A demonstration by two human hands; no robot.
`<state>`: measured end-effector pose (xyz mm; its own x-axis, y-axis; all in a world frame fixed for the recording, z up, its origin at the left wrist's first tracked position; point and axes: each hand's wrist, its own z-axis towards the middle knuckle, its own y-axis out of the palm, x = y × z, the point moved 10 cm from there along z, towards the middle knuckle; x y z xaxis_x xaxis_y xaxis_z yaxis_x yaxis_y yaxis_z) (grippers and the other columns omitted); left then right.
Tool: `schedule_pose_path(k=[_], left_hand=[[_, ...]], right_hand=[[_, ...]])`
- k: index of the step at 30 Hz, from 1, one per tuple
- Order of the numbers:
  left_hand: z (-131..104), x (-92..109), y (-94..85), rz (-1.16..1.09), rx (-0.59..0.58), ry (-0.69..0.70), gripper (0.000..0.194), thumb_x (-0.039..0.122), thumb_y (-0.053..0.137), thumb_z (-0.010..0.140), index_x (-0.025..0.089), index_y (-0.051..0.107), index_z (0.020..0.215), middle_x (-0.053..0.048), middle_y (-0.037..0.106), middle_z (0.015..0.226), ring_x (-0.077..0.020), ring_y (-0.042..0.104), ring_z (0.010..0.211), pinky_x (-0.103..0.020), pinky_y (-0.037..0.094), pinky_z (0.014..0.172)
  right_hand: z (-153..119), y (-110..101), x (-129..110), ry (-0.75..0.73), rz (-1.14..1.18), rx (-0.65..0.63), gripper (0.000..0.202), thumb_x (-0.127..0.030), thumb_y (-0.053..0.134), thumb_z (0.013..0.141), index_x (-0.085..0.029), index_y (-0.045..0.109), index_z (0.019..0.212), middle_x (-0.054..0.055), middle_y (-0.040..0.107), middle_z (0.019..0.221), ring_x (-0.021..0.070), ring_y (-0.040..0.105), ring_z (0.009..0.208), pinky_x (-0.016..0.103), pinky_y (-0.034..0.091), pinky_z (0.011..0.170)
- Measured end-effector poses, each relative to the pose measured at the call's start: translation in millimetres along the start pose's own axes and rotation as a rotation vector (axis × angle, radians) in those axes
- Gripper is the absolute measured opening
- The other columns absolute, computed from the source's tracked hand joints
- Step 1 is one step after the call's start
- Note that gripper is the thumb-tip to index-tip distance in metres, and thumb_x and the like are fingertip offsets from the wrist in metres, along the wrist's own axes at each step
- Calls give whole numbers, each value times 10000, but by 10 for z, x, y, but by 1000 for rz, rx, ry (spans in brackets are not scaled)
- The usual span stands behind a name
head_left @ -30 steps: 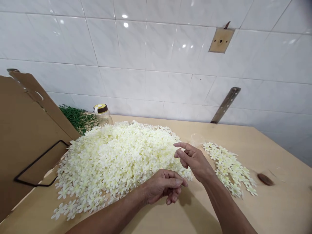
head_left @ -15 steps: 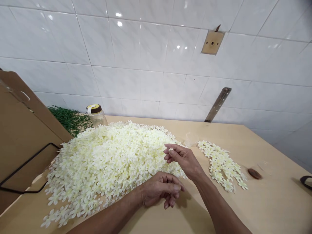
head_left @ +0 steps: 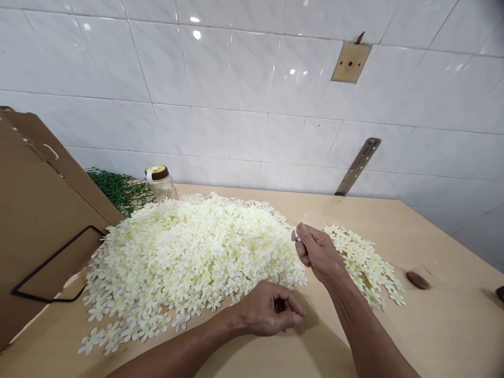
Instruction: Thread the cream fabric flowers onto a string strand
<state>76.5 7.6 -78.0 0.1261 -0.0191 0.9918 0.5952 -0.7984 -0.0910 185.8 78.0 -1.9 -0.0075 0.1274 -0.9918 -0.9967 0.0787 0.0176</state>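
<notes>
A broad heap of white artificial flowers (head_left: 205, 247) with pale yellow centres covers the left and middle of the table. In front of its right edge is my left hand (head_left: 270, 310), closed with the fingers curled and the thumb against them; whatever it holds, if anything, is hidden. My right hand (head_left: 321, 254) is raised between the heap and a smaller spread of flowers (head_left: 366, 262). Its thumb and fingers pinch a small white piece (head_left: 297, 236), too small to name. Behind this hand, a thin clear loop (head_left: 313, 216) lies on the table.
A cardboard box (head_left: 43, 210) and a black wire frame (head_left: 51, 265) stand at the left. Green netting (head_left: 118, 189) and a clear bottle (head_left: 161, 186) are behind the heap. A brown oval object (head_left: 417, 280) lies at the right. A metal strip (head_left: 357, 167) leans against the tiled wall (head_left: 244, 131).
My right hand has moved right, away from the heap, and its fingers have closed into a tighter pinch. My left hand's fingers have curled in more. The view has shifted slightly.
</notes>
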Motion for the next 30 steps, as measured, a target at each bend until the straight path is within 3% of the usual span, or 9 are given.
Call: schedule_pose_path(k=[3, 6, 10, 15, 17, 19, 23, 27, 30], left_hand=[[-24, 198, -144, 168, 139, 151, 193, 252, 620, 821, 153, 773, 885, -57, 632, 701, -113, 494, 546, -219, 365, 515], [-77, 355, -217, 253, 232, 263, 194, 181, 585, 831, 165, 767, 897, -71, 660, 784, -127, 531, 602, -232, 405, 580], [-144, 496, -64, 341, 198, 396, 211, 139, 551, 824, 146, 752, 886, -62, 658, 719, -139, 558, 613, -234, 428, 605], [-253, 611, 282, 499, 86, 582, 192, 93, 552, 735, 123, 715, 830, -38, 640, 650, -123, 550, 558, -211, 434, 573], [-272, 600, 366, 566, 63, 598, 186, 83, 542, 724, 136, 703, 802, -25, 625, 626, -118, 544, 549, -203, 432, 565], [-275, 575, 397, 602, 66, 596, 180, 89, 539, 728, 148, 699, 783, -20, 628, 620, -118, 553, 550, -202, 437, 567], [-239, 474, 395, 607, 78, 564, 192, 119, 558, 734, 162, 720, 828, -19, 666, 648, -130, 588, 569, -209, 464, 587], [-162, 357, 365, 556, 75, 499, 198, 121, 576, 721, 156, 739, 828, -21, 682, 656, -135, 615, 589, -206, 483, 616], [-95, 288, 329, 474, 73, 419, 200, 116, 579, 717, 154, 747, 818, -10, 681, 641, -119, 606, 551, -189, 473, 580]], right_hand=[[-5, 106, -18, -5, -11, -87, 344, -508, 625, 874, -170, 676, 911, 49, 650, 787, 130, 576, 585, 254, 504, 457], [-12, 160, -12, 10, 0, -134, 339, -450, 672, 855, -182, 677, 1063, 85, 678, 956, 148, 616, 674, 292, 563, 529], [-10, 92, 18, 25, 6, -95, 291, -425, 733, 811, -170, 675, 939, 33, 666, 722, 114, 563, 520, 254, 519, 460], [-19, 7, 61, 45, -54, -45, 388, -519, 641, 862, -177, 575, 692, -42, 504, 524, 47, 369, 356, 170, 304, 303], [-26, 28, 50, 37, -90, -46, 387, -525, 607, 886, -179, 582, 713, -43, 500, 518, 45, 360, 350, 166, 290, 299], [-38, 104, 11, 13, -97, -81, 348, -508, 605, 894, -180, 618, 779, -9, 582, 597, 74, 474, 408, 189, 400, 349], [-122, 414, 27, 51, -90, -299, 291, -442, 615, 906, -179, 668, 1018, 51, 684, 764, 151, 643, 588, 298, 573, 547], [-173, 487, 116, 72, -12, -358, 276, -368, 651, 896, -204, 642, 1117, 59, 716, 865, 121, 610, 517, 280, 534, 483], [-162, 381, 193, 49, 29, -305, 236, -332, 709, 855, -188, 658, 1034, -9, 649, 620, 103, 538, 439, 252, 487, 446]])
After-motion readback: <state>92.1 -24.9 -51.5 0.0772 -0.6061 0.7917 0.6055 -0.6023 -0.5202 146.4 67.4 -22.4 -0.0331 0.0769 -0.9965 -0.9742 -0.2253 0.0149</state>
